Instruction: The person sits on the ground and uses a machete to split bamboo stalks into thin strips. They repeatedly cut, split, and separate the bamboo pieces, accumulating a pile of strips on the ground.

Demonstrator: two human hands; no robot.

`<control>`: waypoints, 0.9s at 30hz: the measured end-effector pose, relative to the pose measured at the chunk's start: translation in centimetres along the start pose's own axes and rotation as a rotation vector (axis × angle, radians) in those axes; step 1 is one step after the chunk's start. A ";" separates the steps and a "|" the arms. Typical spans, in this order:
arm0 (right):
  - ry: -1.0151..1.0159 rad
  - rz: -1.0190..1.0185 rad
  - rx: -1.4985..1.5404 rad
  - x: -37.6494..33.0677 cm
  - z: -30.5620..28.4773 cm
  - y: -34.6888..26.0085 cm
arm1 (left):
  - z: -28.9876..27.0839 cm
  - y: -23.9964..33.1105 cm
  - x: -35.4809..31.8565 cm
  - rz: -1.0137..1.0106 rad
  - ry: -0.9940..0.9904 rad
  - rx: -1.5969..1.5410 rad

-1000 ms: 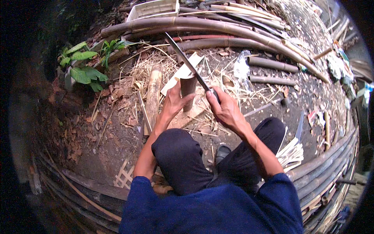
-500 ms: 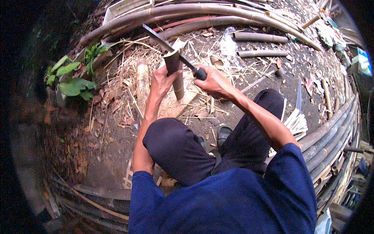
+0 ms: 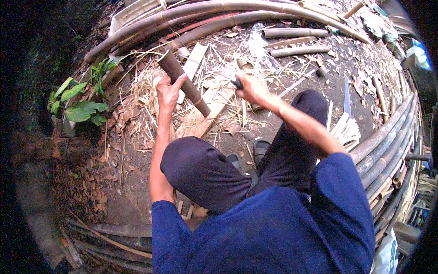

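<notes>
Left fingers: the left hand is gripping the dark bamboo piece, thumb lying across it, other fingers bending at its left side.
Right fingers: the right hand is clasping a black handle; blur is hiding whatever extends beyond it, so its angle cannot be told.
Bamboo lean: the piece is tilting, top toward the upper left, lower end sitting at the wooden board; whether they are touching is unclear.
Thumb risk: the left thumb is lying exposed on the bamboo, so a tool stroke straying leftward could be catching it.
Slip risk: with the piece leaning, a poorly seated lower end could be skidding on the board.
Knee risk: the left knee is resting near that lower end, where a glancing tool could be reaching it.
Beyond: a pale split strip and straw-like shavings are lying around; long poles are curving behind.
</notes>
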State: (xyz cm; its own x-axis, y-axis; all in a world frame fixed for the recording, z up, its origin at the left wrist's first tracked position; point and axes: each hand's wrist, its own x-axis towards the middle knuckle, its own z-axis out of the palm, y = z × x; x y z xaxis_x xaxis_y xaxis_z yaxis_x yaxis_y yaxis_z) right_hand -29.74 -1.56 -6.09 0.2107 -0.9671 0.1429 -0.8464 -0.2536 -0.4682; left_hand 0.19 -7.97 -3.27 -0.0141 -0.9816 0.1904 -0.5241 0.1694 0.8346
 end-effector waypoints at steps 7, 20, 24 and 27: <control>-0.086 0.295 0.509 -6.8 0.2 -4.5 | 0.1 3.8 -3.5 -0.039 0.039 -0.233; -0.092 0.078 0.741 -5.1 -12.9 -13.9 | 3.5 5.8 -6.1 0.230 0.028 -0.117; -0.089 0.065 0.700 -5.4 -12.0 -13.3 | 3.4 7.1 -6.6 0.190 -0.030 -0.083; -0.189 0.142 0.698 -5.3 -13.4 -13.7 | 3.6 6.9 -6.9 0.211 -0.032 -0.106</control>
State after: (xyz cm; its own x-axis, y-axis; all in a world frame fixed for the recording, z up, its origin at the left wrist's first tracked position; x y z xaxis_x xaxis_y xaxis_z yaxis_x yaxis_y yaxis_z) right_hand -25.77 7.31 11.26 0.2563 -0.9629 -0.0842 -0.3765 -0.0192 -0.9262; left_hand -6.41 -0.31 -0.65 -0.1413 -0.9254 0.3515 -0.4146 0.3778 0.8279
